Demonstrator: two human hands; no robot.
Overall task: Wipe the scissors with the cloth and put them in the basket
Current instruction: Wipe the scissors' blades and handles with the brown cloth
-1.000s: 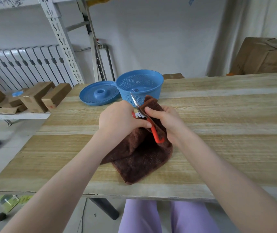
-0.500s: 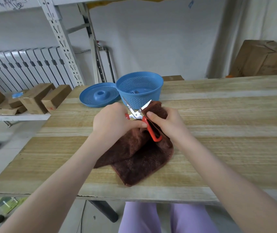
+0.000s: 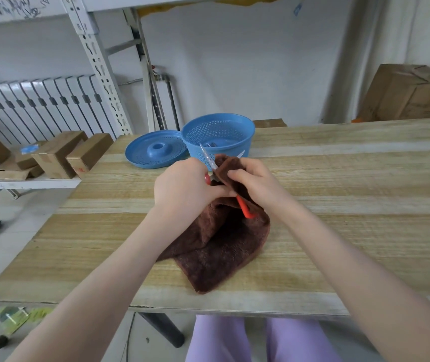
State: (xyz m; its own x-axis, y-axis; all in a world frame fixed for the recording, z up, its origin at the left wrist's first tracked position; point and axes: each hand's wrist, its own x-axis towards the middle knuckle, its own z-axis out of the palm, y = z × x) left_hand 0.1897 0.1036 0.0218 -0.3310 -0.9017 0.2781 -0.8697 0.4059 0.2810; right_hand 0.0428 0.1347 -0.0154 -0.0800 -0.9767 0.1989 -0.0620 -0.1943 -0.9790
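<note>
Scissors (image 3: 243, 208) in left grip (image 3: 185, 186), cloth (image 3: 219, 246) right grip (image 3: 258, 184)

Dark handwriting on the white shelf beam (image 3: 12, 10) at top left is too scrawled to read

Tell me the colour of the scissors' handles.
The scissors' handles are orange-red, plainest in the head view against the brown cloth.

looks like a storeroom or workshop: slotted metal shelving (image 3: 96, 61), cardboard boxes (image 3: 412, 92), a radiator (image 3: 39, 105) and a plain wooden workbench (image 3: 352, 194)
</note>
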